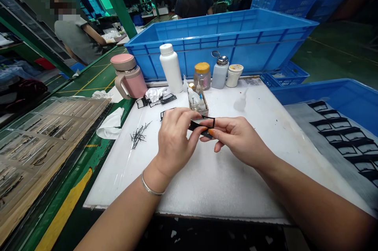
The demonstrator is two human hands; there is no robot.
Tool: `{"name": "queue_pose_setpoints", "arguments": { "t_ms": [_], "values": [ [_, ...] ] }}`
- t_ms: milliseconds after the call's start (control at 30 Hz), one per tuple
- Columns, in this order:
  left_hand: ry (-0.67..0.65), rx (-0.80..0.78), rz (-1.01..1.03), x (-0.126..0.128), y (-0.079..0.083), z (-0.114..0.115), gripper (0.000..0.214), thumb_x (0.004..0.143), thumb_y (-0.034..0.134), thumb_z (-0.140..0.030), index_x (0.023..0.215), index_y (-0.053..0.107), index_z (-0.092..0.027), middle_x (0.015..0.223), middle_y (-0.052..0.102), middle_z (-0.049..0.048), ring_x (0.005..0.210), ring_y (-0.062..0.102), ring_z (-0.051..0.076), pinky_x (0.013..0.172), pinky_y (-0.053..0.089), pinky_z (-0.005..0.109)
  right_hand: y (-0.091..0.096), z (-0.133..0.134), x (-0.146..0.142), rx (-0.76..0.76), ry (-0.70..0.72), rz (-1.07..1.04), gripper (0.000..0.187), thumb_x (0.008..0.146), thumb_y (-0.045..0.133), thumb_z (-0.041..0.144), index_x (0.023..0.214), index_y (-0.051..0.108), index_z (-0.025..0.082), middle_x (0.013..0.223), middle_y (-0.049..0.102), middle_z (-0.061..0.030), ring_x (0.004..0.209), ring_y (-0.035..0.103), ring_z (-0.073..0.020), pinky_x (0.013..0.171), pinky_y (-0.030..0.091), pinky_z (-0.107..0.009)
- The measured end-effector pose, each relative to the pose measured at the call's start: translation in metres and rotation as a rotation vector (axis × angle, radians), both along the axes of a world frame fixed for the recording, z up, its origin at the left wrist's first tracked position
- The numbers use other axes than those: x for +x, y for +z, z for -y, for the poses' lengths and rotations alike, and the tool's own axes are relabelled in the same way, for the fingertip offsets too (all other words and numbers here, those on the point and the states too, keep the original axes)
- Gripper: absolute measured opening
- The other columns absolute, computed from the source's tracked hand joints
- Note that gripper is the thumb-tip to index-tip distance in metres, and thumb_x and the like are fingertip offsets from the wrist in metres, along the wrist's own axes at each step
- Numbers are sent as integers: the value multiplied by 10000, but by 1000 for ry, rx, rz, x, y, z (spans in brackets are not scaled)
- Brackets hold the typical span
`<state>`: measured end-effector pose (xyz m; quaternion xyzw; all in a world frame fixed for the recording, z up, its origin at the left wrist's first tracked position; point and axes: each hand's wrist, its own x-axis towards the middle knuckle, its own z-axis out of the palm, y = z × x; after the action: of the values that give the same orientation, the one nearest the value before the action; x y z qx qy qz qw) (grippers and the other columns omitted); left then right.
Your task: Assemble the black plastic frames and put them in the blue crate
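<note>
A thin silver bangle (150, 188) rings the left wrist; the right hand (239, 139) has an orange-painted thumbnail.

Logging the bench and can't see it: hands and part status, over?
Left hand and right hand both pinch the black frame, over the white pad. Box of small bottles just behind, loose pins to the left. Nothing blocking.

The mug (128, 75) stands left of the bottle (171, 67), crate (254, 52) behind both.

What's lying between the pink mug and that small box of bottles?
In the head view, a crumpled white tissue and a few black frame pieces lie between the pink mug and the small box.
</note>
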<state>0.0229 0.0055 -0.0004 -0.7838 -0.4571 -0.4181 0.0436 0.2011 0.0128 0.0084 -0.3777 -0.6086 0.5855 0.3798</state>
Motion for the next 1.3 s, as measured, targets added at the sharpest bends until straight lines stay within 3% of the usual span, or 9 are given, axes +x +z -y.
{"name": "queue_pose_setpoints", "arguments": {
  "t_ms": [100, 200, 300, 367, 700, 1067, 1300],
  "values": [
    [14, -124, 207, -2, -2, -4, 423, 788, 738, -304, 1147, 532, -211, 1177, 566, 85, 1095, 524, 223, 848, 505, 330, -1, 1, 1, -7, 4, -17, 245, 875, 575, 228, 1071, 700, 153, 1062, 697, -78, 893, 712, -207, 512, 550, -178],
    [-81, -411, 466, -2, -3, -8, 572, 767, 754, -293, 1251, 453, -239, 1071, 616, 58, 964, 596, 183, 741, 530, 268, -2, 1, 2, -5, 24, -21, 260, 882, 571, 233, 1102, 691, 165, 1082, 694, -77, 908, 712, -209, 514, 545, -172],
    [-258, -698, 672, -2, -3, -12, 405, 801, 708, -287, 1149, 534, -177, 860, 631, 32, 748, 612, 140, 618, 524, 226, -4, -1, 2, -16, 54, -24, 285, 887, 562, 226, 1141, 684, 178, 1066, 702, -73, 924, 710, -210, 522, 548, -174],
    [-315, -780, 745, -2, -2, -13, 265, 796, 706, -286, 983, 601, -130, 839, 625, 41, 694, 597, 125, 577, 522, 215, -5, -3, 2, -30, 64, -26, 293, 886, 562, 215, 1149, 680, 169, 1035, 712, -76, 920, 712, -212, 525, 551, -178],
    [-297, -784, 857, -5, -4, -14, 217, 747, 752, -256, 837, 609, -120, 807, 586, 18, 662, 570, 95, 548, 507, 178, 0, -7, 7, -162, 82, -33, 300, 860, 607, 235, 1125, 681, 116, 1036, 723, -124, 910, 719, -238, 512, 522, -151],
    [-273, -750, 796, -2, -3, -12, 210, 769, 730, -268, 826, 592, -120, 768, 590, 18, 646, 569, 104, 569, 512, 199, -5, -8, 6, -97, 60, -30, 284, 853, 618, 286, 1061, 716, 119, 1009, 727, -124, 863, 727, -246, 495, 529, -166],
    [-276, -737, 797, -1, -4, -12, 210, 765, 734, -269, 815, 595, -120, 783, 598, 21, 668, 573, 107, 563, 517, 195, -5, -7, 5, -32, 23, 4, 228, 854, 585, 218, 1002, 727, 118, 942, 732, -92, 817, 731, -225, 502, 547, -175]
  ]
}}
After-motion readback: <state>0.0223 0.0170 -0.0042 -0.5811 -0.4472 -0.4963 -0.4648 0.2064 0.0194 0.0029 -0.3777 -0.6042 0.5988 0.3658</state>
